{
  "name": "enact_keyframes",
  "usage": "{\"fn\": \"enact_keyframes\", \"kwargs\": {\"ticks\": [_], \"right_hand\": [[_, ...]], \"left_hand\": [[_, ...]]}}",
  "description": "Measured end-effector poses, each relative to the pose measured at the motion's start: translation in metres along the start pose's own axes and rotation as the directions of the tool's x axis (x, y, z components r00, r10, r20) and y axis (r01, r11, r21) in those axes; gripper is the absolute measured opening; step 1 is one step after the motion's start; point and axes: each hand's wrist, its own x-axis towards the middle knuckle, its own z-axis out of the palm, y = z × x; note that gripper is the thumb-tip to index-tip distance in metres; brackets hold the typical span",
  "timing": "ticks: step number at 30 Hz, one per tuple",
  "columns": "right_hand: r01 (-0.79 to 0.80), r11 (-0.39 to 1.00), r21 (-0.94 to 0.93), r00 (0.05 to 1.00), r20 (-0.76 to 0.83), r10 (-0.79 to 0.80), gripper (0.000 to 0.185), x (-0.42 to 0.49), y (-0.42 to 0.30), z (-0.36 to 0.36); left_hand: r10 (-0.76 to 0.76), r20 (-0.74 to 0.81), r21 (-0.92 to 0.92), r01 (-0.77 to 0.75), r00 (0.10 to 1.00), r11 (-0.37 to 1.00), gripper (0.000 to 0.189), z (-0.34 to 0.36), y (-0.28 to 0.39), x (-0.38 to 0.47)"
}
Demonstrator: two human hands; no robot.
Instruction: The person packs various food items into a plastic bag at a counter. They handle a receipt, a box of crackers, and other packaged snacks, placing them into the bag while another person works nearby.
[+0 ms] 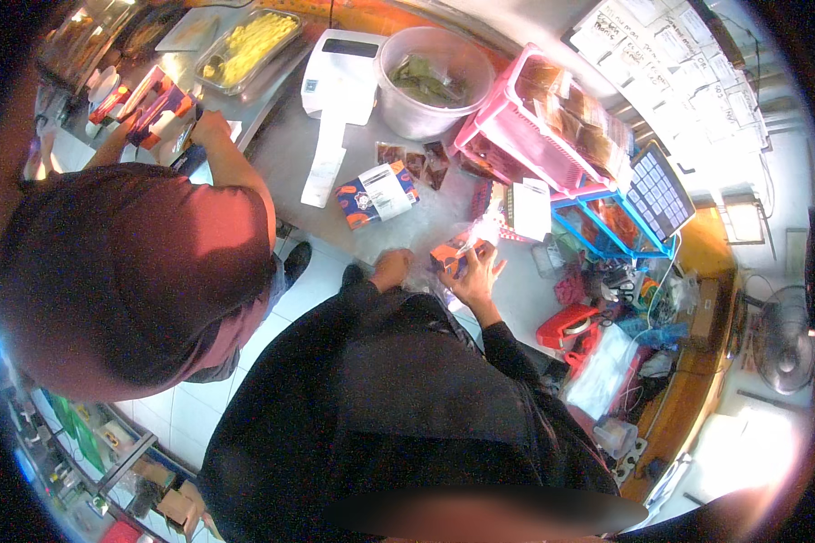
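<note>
In front of me at the metal counter's near edge is an orange and dark-blue printed carton (451,256), partly covered by clear plastic film (483,227) that glares in the light. My right hand (474,275) rests on the carton's right side, its thumb and fingers at the film. To the left, my left hand (392,269) is curled at the counter edge beside clear plastic; whether it grips this plastic is hard to see. Farther back lies a second printed carton (378,195) with a white paper slip (386,192) across its top.
Small dark sachets (418,163) lie behind the second carton. A white label printer (343,75) trails paper beside a plastic tub (435,85) of green leaves. Pink basket (536,129), blue rack (604,224) and red tape dispenser (567,326) stand right. A co-worker (129,271) handles cartons at left.
</note>
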Motion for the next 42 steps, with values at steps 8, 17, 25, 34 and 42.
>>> {"fn": "enact_keyframes", "kwargs": {"ticks": [8, 17, 25, 34, 42], "right_hand": [[0.131, 0.988, 0.079, 0.955, -0.278, -0.105, 0.076, -0.034, -0.013, -0.092], [0.598, 0.685, 0.416, 0.727, -0.642, -0.245, 0.071, -0.004, -0.019, -0.191], [0.285, 0.819, 0.498, 0.886, -0.463, -0.027, 0.07, -0.031, 0.036, -0.239], [0.254, 0.942, -0.22, 0.963, 0.143, -0.226, 0.057, -0.013, 0.142, -0.024], [0.207, 0.977, 0.045, 0.943, -0.275, -0.187, 0.023, 0.009, 0.063, -0.1]], "left_hand": [[-0.289, 0.192, -0.518, 0.347, 0.938, 0.782, 0.019, -0.019, 0.006, 0.006], [-0.45, 0.371, -0.69, 0.566, 0.812, 0.452, 0.033, -0.018, 0.007, 0.023], [0.031, -0.286, -0.147, -0.076, 0.958, 0.986, 0.074, -0.078, 0.066, 0.011], [0.198, -0.373, 0.17, -0.143, 0.907, 0.975, 0.093, -0.172, 0.111, 0.074], [-0.06, 0.039, 0.214, 0.05, 0.997, 0.976, 0.115, -0.201, 0.008, 0.069]]}}
